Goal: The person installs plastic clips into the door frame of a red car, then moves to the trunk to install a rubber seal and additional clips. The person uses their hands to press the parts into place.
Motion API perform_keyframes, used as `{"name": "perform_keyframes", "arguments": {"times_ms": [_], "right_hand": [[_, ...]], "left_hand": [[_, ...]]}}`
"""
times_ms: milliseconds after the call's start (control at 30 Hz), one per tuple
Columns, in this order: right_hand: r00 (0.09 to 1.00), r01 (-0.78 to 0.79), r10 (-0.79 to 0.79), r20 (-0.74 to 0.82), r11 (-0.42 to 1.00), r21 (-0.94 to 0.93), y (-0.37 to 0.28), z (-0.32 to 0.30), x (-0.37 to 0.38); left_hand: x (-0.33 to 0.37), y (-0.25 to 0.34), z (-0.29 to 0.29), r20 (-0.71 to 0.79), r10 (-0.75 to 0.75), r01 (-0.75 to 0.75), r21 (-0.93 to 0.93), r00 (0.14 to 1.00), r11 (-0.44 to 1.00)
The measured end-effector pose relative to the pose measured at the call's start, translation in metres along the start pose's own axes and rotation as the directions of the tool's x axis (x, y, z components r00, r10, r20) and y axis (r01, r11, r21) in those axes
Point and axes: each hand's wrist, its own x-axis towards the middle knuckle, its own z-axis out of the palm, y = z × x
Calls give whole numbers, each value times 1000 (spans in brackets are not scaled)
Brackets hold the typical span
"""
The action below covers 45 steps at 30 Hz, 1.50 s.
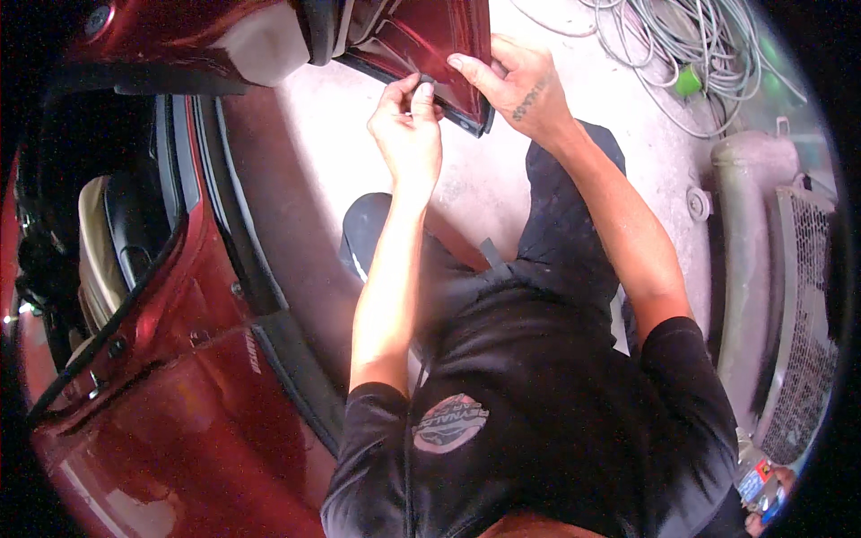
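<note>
Now we grip the right edge of a glossy red panel [448, 36], far in the middle, with our right hand [531, 90], thumb on its face; our left hand [408, 130] pinches closed at the panel's near edge, on what we cannot tell.

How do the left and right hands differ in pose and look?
The left hand is at the black lower edge of the red car panel, the right hand at its right edge. The left hand's thumb is near its fingertips; the right hand's extends onto the panel. A dark tattoo marks the right hand; the left hand shows none. Both are bare.
</note>
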Motion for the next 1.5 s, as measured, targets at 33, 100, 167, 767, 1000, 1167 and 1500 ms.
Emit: {"name": "perform_keyframes", "arguments": {"times_ms": [33, 100, 167, 767, 1000, 1167, 1500], "right_hand": [[999, 43, -43, -1, 999, -27, 0, 0, -1], [997, 73, -74, -16, 996, -50, 6, 3, -3], [997, 74, -75, -15, 996, -57, 9, 4, -5], [999, -39, 38, 16, 999, 12, -9, 1, 2], [997, -78, 78, -3, 997, 14, -7, 3, 1], [993, -122, 122, -6, 991, 60, -8, 1, 2], [999, -38, 38, 19, 999, -11, -3, -3, 4]], "left_hand": [[1, -8, -1, 3, 117, -116, 162, 993, 980], [7, -14, -4, 70, 362, -360, 382, 930, 851], [13, -14, -8, 182, 589, -594, 479, 787, 646], [1, -5, -11, 42, -60, 65, -144, 997, 987], [3, 1, -2, 24, -115, 118, -209, 993, 971], [12, -19, -10, 154, 446, -466, 429, 882, 774], [14, -23, -21, 188, 241, -279, 216, 952, 936]]}}
